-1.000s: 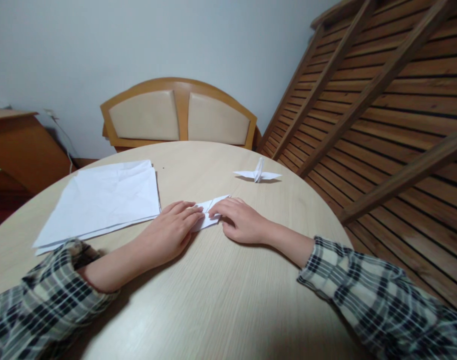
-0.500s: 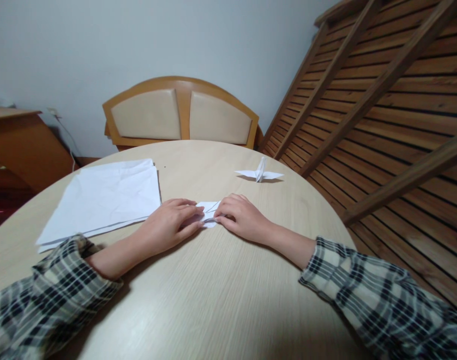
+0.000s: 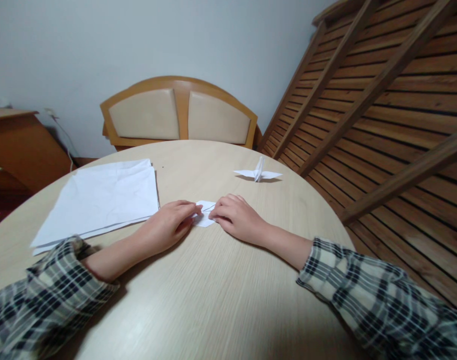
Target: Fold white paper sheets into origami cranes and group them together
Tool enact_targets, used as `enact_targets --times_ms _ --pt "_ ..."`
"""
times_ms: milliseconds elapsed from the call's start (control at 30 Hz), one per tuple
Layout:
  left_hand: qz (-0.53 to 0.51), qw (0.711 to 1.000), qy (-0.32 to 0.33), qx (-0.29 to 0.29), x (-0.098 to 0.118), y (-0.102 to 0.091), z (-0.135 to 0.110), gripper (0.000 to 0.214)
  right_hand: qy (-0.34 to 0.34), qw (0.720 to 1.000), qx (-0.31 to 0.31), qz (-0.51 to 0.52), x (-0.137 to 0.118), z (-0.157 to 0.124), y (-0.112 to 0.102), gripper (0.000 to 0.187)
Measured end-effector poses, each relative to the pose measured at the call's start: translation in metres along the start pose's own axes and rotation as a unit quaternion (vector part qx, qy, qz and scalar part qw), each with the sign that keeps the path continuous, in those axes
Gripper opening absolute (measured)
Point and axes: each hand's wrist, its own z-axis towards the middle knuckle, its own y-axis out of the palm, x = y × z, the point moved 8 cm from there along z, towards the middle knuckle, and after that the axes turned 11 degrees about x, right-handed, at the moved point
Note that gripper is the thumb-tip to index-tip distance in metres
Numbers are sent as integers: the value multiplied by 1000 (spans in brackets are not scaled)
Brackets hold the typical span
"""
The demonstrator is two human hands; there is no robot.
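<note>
A small folded piece of white paper point(image 3: 205, 219) lies on the table between my two hands, with a dark fold line across it. My left hand point(image 3: 173, 221) has its fingers closed together on the paper's left side. From the right, my right hand point(image 3: 238, 216) pinches or presses the paper's right edge with curled fingers. Parts of the paper are hidden under the fingertips of both hands. Beyond my right hand stands a finished white paper crane point(image 3: 258, 171) with its wings spread.
A stack of large white paper sheets point(image 3: 101, 197) lies on the left of the round wooden table point(image 3: 198, 300). Behind the table is a headboard with cream panels point(image 3: 181, 112). Wooden slats point(image 3: 382, 110) lean at the right, and a brown desk point(image 3: 22, 150) stands at the left.
My left fingers have drawn in and bent more at the paper's left side. The raised front edge of the folded paper now looks flatter. My right hand stays at the right edge.
</note>
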Motion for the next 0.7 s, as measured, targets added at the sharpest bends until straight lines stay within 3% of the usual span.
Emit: enact_targets --times_ms 400,700 --pt "-11 999 -29 -12 -8 2 -1 31 -15 999 -24 -14 3 1 1 22" --pt "52 995 77 -36 2 -1 -1 29 -41 999 -30 19 4 2 3 17"
